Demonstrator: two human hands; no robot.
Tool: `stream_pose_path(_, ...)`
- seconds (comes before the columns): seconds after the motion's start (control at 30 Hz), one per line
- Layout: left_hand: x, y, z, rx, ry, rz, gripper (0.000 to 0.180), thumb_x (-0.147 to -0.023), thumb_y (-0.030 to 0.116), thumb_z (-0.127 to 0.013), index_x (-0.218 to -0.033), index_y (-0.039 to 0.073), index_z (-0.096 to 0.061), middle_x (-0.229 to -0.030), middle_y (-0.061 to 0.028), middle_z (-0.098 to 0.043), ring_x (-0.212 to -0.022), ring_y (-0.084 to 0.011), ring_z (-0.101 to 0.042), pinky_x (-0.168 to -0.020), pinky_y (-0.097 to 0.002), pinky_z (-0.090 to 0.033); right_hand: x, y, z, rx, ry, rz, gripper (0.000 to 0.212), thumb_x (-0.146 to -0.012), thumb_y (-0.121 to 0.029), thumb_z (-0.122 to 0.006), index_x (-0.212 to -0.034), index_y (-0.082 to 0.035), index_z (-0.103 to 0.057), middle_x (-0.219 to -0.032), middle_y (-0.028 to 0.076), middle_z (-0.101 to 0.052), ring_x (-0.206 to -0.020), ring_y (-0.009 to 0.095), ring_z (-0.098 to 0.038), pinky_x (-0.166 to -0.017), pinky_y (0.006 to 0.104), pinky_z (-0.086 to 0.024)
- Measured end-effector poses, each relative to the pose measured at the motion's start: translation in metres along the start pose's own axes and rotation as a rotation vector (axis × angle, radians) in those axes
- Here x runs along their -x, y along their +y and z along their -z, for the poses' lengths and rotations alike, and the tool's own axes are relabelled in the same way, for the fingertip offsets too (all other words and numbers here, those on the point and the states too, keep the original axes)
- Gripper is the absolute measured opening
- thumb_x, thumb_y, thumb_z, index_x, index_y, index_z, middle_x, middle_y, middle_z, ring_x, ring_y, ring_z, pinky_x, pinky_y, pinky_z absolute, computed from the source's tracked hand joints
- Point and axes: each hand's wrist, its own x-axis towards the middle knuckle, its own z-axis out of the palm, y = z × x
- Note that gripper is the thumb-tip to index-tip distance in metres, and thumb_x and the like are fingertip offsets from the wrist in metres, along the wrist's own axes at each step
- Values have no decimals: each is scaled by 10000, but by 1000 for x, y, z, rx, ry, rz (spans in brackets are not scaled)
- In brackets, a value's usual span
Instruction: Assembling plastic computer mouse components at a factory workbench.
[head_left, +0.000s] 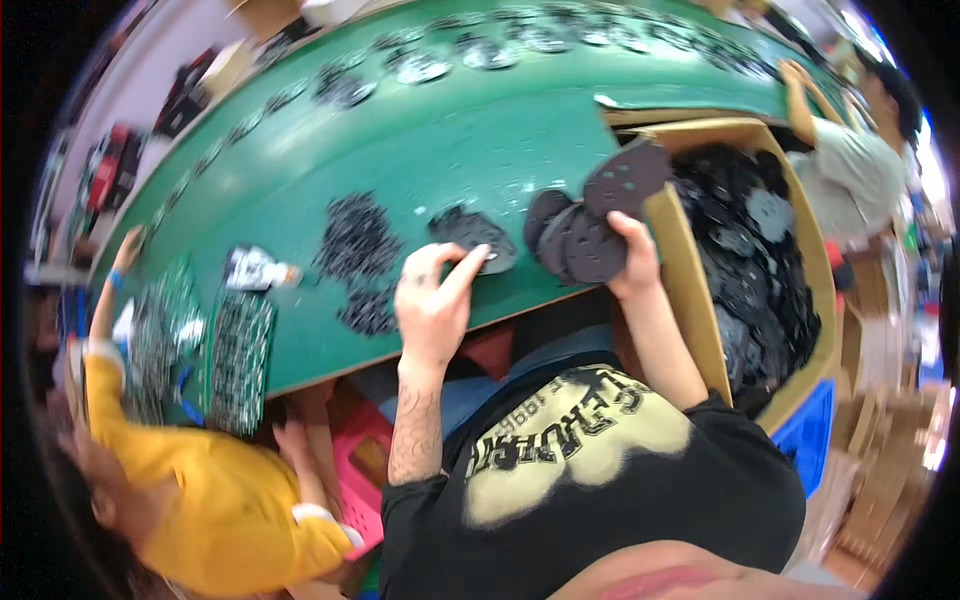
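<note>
My left hand (432, 305) is bent over a dark grey rounded plate (497, 232) lying on the green table. Its thumb and forefinger are pinched together at the plate's near edge, beside a small shiny spot; what they hold is too small to make out. My right hand (635, 262) grips flat dark plates with rounded ends and small holes. One plate (628, 180) tilts up above the hand toward the box, and a fanned group of plates (583, 245) lies against the fingers on the left.
Small black parts (358, 237) are heaped left of my hands. Beyond them lie a white packet (258, 270) and stacked circuit boards (238, 350). A cardboard box (690, 260) of black parts stands at my right. Finished-looking round pieces (418, 66) line the far belt. A person in yellow (215, 500) sits left; another works far right.
</note>
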Motion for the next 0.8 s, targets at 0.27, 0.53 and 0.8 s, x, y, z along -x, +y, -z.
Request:
stream_pose_path(0.27, -1, 9, -5, -178, -52, 109, 175, -753, 117, -602, -912, 69, -657, -1002, -115, -641, -965, -280, -606, -896, -440, -453, -12, 8, 11, -20, -112, -131, 458, -906, -271, -470, -1272, 4, -501, -1233, 180, -575, -1127, 314, -568, -975, 464, -446)
stream_pose_path(0.53, 34, 72, -15, 1384, 400, 746, 981, -765, 277, -782, -1472, 35, -146, -1435, -124, -315, -1332, -220, -328, -1113, -375, -261, 25, 51, -75, 139, 68, 6, 574, -774, -52, -611, -1310, 10, -415, -1200, 145, -546, -1063, 274, -574, -922, 377, -482)
stream_pose_path(0.8, 18, 62, -21, 1167, 365, 872, 864, -768, 133, -775, -1433, 0, -238, -1366, -110, -422, -1258, -188, -414, -1077, -349, -325, 15, 38, -95, 150, -22, 0, 556, -823, -55, -605, -1333, 7, -393, -1208, 142, -542, -1034, 256, -582, -907, 373, -485)
